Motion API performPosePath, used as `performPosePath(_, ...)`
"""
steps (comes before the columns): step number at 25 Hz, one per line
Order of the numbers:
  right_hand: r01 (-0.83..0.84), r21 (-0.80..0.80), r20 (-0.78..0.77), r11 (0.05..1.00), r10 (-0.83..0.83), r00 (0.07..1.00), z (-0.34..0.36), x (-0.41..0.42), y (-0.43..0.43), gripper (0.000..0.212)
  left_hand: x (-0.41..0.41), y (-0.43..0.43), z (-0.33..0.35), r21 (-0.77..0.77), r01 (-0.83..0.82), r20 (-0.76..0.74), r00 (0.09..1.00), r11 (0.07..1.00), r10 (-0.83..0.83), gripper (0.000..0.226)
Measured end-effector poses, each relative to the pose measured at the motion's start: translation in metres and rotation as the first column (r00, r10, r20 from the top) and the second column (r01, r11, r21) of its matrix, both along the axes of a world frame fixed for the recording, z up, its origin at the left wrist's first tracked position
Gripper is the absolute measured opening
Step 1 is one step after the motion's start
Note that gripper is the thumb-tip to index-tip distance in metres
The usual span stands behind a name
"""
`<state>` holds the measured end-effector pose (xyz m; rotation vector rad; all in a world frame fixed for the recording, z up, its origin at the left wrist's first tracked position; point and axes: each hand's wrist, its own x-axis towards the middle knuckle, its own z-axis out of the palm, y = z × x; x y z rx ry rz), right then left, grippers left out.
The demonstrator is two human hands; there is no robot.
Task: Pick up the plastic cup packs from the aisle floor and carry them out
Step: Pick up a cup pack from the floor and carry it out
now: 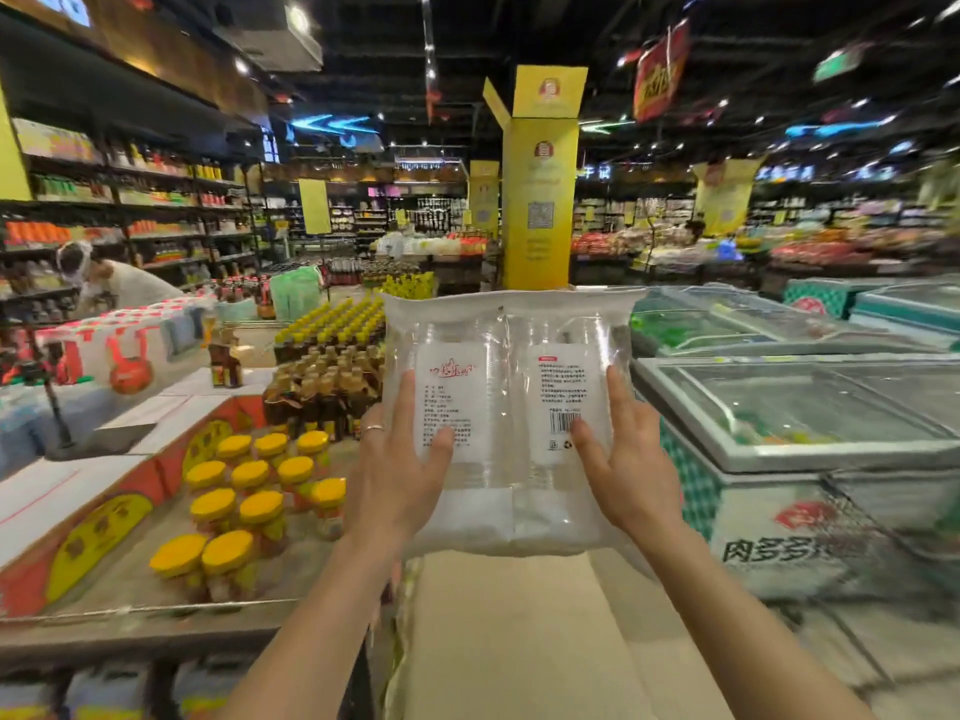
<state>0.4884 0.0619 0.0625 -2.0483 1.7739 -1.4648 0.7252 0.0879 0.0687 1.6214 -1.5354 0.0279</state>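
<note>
The plastic cup packs [506, 402] are off the floor [509, 641] and held upright at the centre of the view, at chest height, with two printed labels facing the person and a seam down the middle; whether this is two packs pressed together or one double pack cannot be told. The left hand [395, 475] takes the lower edge at 7 o'clock of the bundle: its thumb [441, 444] lies across the front film while its fingers [402, 402] run nearly straight up the side. The right hand [631, 475] mirrors it at 5 o'clock, thumb on the front near the barcode, fingers stretched up the right edge. So both hands are only slightly closed, pinching the film and squeezing the bundle between them. The load looks light, mostly air and thin clear cups. The wrap looks smooth and likely slippery, and the cups would probably crack or dent under a hard squeeze. A gentle clamp low on both sides, with a palm slid under the bottom seam at 6 o'clock, seems the safest hold for carrying. At 9 o'clock stand brown bottles [322, 387] and yellow-capped jars [249, 475], at 3 o'clock a freezer chest [691, 413], and at 12 o'clock a yellow pillar [540, 200]; the aisle between them leaves room to walk out.
</note>
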Motion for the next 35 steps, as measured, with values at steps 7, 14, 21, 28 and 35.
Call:
performPosePath(7, 0.177, 0.039, -0.022, 0.983, -0.177, 0.984, -0.008, -0.161, -0.006, 0.072, -0.158, -0.053, -0.01, 0.032, 0.156, 0.016, 0.988, 0.987, -0.157, 0.071)
performPosePath(14, 0.348, 0.107, -0.004, 0.931, -0.349, 0.937, -0.032, -0.284, -0.024, 0.071, -0.288, -0.118, -0.029, 0.085, 0.325, 0.033, 0.944, 0.942, -0.328, 0.07)
performPosePath(21, 0.571, 0.167, -0.013, 0.803, -0.578, 0.816, -0.059, -0.411, -0.073, 0.069, -0.443, -0.223, -0.057, 0.122, 0.569, 0.014, 0.818, 0.813, -0.574, 0.073)
performPosePath(28, 0.718, 0.17, 0.037, 0.675, -0.733, 0.679, -0.058, -0.513, -0.14, 0.07, -0.581, -0.329, -0.06, 0.156, 0.725, 0.003, 0.679, 0.671, -0.735, 0.072)
performPosePath(35, 0.789, 0.209, 0.072, 0.578, -0.814, 0.577, -0.075, -0.604, -0.174, 0.069, -0.695, -0.382, -0.074, 0.201, 0.791, 0.024, 0.586, 0.578, -0.81, 0.073)
